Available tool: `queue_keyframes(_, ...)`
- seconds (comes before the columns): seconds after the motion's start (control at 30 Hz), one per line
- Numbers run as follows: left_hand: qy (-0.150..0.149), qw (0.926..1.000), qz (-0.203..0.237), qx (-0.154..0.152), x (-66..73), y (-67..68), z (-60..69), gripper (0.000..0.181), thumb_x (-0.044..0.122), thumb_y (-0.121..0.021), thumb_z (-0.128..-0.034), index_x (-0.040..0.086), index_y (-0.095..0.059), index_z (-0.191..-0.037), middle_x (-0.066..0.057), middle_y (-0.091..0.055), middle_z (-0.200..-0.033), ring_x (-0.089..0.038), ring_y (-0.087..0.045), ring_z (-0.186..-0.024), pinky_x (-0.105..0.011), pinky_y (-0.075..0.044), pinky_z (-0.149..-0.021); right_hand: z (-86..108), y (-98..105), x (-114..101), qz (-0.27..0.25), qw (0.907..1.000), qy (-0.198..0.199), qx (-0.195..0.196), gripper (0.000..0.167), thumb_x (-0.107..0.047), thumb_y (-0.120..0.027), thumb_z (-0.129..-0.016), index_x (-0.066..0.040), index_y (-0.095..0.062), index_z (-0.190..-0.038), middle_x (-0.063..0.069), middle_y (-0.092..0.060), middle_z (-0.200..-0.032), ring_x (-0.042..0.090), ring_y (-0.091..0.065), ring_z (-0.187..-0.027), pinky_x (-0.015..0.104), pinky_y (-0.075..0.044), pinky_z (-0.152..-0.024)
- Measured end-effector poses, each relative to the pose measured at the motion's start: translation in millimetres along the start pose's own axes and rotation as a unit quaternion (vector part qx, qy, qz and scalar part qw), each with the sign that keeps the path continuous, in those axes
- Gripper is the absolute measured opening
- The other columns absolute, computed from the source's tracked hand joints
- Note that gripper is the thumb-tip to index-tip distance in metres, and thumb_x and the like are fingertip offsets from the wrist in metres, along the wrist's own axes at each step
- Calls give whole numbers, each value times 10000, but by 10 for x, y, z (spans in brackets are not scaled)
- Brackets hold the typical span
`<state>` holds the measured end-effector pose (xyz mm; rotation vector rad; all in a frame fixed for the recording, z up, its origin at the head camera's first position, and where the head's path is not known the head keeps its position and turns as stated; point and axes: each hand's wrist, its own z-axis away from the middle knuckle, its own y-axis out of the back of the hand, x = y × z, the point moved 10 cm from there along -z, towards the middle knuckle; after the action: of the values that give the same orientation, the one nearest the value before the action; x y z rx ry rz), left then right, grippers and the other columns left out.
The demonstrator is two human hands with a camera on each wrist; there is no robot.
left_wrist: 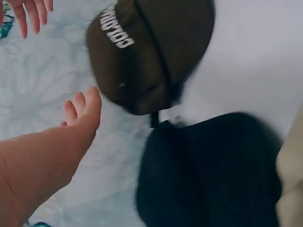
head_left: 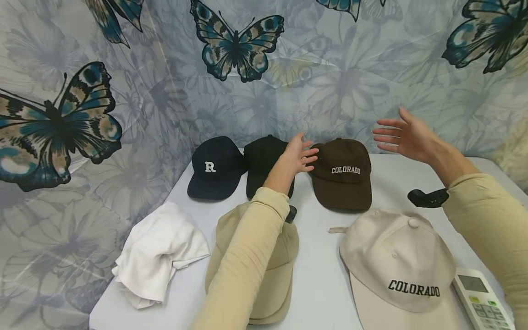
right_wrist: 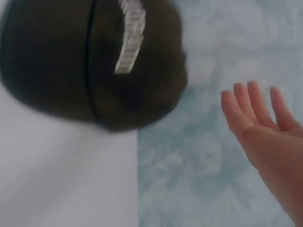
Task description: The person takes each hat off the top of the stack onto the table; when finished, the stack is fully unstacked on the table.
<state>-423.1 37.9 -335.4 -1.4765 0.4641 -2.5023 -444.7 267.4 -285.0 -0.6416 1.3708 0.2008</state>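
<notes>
Both hands are raised with fingers stretched out, holding nothing. In the head view the left hand (head_left: pixel 298 155) hovers between a black cap (head_left: pixel 261 158) and a brown cap (head_left: pixel 342 174) lettered COLORADO. The right hand (head_left: pixel 412 137) stands to the right of the brown cap, with a gap between them. In the left wrist view the brown cap (left_wrist: pixel 151 52) lies beyond the fingertips, beside the dark cap (left_wrist: pixel 208 175). The right wrist view shows the brown cap (right_wrist: pixel 94 61), blurred, apart from the right hand (right_wrist: pixel 270 127). The left forearm hides part of the black cap.
A navy cap (head_left: pixel 216 169) with an R sits back left. Nearer are a crumpled white cloth item (head_left: pixel 161 252), a khaki cap (head_left: pixel 280 279) under the left sleeve, and a beige COLORADO cap (head_left: pixel 396 261). A small black item (head_left: pixel 426 198) and a remote control (head_left: pixel 482 298) lie at right.
</notes>
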Motion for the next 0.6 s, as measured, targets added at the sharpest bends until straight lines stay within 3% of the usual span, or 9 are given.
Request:
queue_keyframes(0.13, 15, 9981, -331, -520, 131, -117, 128, 493, 460, -408, -1004, 151, -519, -1372, -86, -598, -1242, -277, -508, -1201, -478, -352, -1028, 58, -308, -98, -152, 9981, 200, -567, 462, -442, -300, -1024, -143, -583, -1233, 40, -557, -1206, 191, -578, -1107, 329, -462, -934)
queue_keyframes(0.3, -167, 9906, -788, -1107, 245, -184, 323, 496, 464, -394, -1009, 158, -506, -1383, -80, -582, -1268, -264, -520, -1184, -464, -372, -1009, 136, -665, -163, -402, 9938, 379, -963, 503, -418, -270, -1034, -101, -581, -1269, 68, -545, -1245, 214, -566, -1134, 332, -464, -934)
queue_keyframes(0.47, -421, 9807, -1232, -1457, 315, -121, 503, 497, 459, -388, -1013, 160, -492, -1396, -85, -571, -1286, -264, -511, -1195, -465, -378, -1002, 243, -976, -147, -961, 9819, 520, -1545, 553, -375, -223, -1049, -15, -553, -1308, 137, -536, -1276, 269, -534, -1175, 363, -434, -975)
queue_keyframes(0.6, -564, 9744, -1519, -1560, 333, 13, 633, 506, 467, -375, -1015, 165, -471, -1410, -81, -549, -1317, -257, -488, -1225, -462, -367, -1014, 325, -1123, -101, -554, 9809, 781, -1693, 553, -349, -181, -1056, -20, -528, -1334, 134, -540, -1271, 260, -525, -1183, 340, -418, -990)
